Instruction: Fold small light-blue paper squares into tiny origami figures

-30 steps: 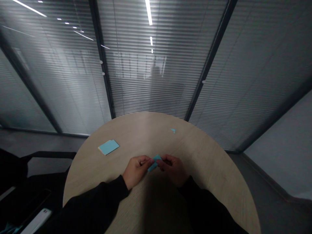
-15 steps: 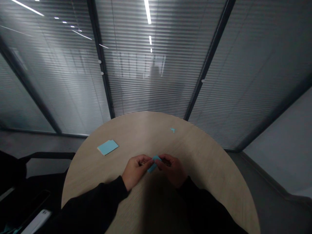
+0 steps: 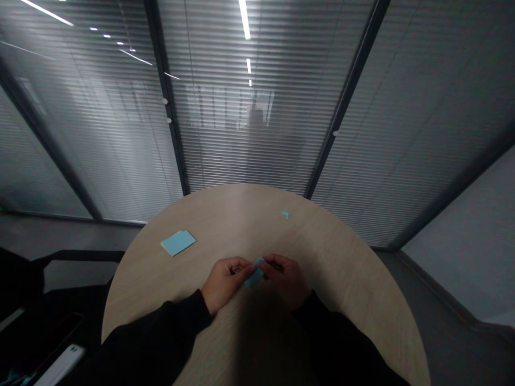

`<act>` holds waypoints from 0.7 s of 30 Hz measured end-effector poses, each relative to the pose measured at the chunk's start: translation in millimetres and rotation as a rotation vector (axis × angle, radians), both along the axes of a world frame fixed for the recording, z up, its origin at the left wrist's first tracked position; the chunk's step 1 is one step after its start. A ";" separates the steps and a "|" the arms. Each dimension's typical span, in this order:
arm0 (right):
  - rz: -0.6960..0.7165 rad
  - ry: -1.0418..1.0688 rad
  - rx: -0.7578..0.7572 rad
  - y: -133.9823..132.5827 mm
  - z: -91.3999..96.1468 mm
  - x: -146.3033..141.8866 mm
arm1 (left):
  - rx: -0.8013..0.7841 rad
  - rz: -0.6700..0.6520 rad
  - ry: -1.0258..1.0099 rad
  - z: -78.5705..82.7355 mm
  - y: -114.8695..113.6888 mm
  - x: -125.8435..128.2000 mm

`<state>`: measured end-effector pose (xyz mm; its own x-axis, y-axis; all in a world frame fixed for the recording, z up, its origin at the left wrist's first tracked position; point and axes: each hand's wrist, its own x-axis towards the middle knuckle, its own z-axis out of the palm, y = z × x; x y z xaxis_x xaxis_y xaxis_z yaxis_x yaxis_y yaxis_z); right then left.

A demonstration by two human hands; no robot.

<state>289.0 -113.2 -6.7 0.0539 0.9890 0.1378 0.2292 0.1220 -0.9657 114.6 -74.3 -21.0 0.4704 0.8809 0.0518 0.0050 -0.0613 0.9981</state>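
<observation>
Our left hand (image 3: pixel 224 280) and right hand (image 3: pixel 285 280) are together, their fingertips closed from either side on a small piece of light-blue paper (image 3: pixel 255 273), whose lower corner pokes out below the fingers. Next to the frame half a second ago, our right fingers (image 3: pixel 277 262) lap slightly further over the paper, and the grip stays just as tight. Black sleeves (image 3: pixel 161 327) run back from both wrists.

Up and to the left, well apart from our hands, a light-blue sheet with a stepped edge (image 3: pixel 178 243) lies flat, unmoved. A tiny blue scrap (image 3: pixel 285 214) sits near the far rim of the round wooden table (image 3: pixel 333 257). Pale wood stretches from our hands to that rim, beyond which stands a glass partition with slatted blinds (image 3: pixel 241 134). No writing can be read.
</observation>
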 end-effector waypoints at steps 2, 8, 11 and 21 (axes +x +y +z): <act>0.011 -0.006 -0.001 0.0 -0.4 0.6 | -0.008 -0.003 -0.008 0.6 -0.2 0.2; 0.003 -0.013 -0.010 0.6 -2.5 1.6 | -0.035 0.000 -0.009 2.2 -1.4 0.0; 0.009 -0.016 0.000 1.6 -3.1 1.9 | -0.030 -0.010 -0.007 2.3 -1.2 0.1; 0.017 -0.015 0.000 3.1 -6.1 3.5 | -0.029 -0.019 -0.016 -2.6 0.8 0.0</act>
<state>292.6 -110.1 -12.8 0.0349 0.9898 0.1383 0.2414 0.1260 -0.9622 114.6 -73.6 -23.5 0.4860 0.8733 0.0339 -0.0122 -0.0320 0.9994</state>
